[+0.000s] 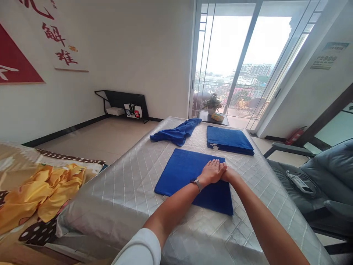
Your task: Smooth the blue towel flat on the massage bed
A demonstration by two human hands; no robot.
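Observation:
A folded blue towel lies flat on the silver quilted mattress, directly in front of me. My left hand, with a watch on its wrist, lies palm down with its fingers stretched out over the towel's right part. Against it, at the towel's right edge, is my right hand; its fingers are mostly hidden by the left hand. Farther off, a stack of folded blue towels with white labels lies at the right. A crumpled blue towel lies loosely at the far left of the mattress.
Yellow patterned bedding is heaped at the left. At the right stands a dark armchair with a white corded device on its seat. Beyond the mattress, a small table holds a potted plant before the glass doors.

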